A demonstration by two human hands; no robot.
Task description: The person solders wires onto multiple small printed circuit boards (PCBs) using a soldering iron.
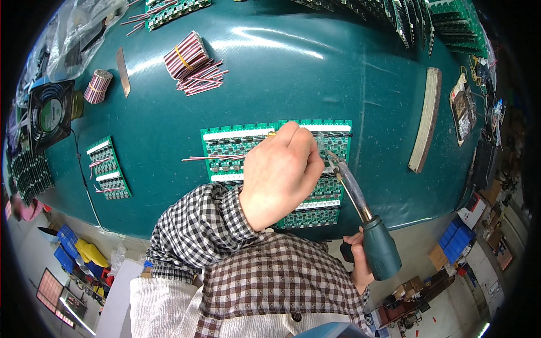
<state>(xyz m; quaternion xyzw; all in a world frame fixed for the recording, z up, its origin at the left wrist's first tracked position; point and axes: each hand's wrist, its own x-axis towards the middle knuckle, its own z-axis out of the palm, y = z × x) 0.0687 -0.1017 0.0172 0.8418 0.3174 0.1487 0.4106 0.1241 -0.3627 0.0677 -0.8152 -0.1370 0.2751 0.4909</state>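
My left hand [280,172] is closed in a pinch over the middle of a green circuit board panel [311,219]; what its fingertips hold is hidden behind the hand. Out to the left of that hand, thin red-and-white wires [211,158] stick past the panel's edge. My right hand [359,260] is wrapped around the dark green handle of a soldering iron [381,248]. The iron's metal shaft slants up and left, and its tip lies over the panel just right of my left fingertips. Whether the tip touches the board I cannot tell.
Bundled wires [186,56] with loose ones lie at the back left, near a second bundle [97,87] and a metal strip [123,72]. A small board [108,169] and a fan [51,115] are left. A wooden bar [425,121] lies right; stacked boards [459,28] stand behind.
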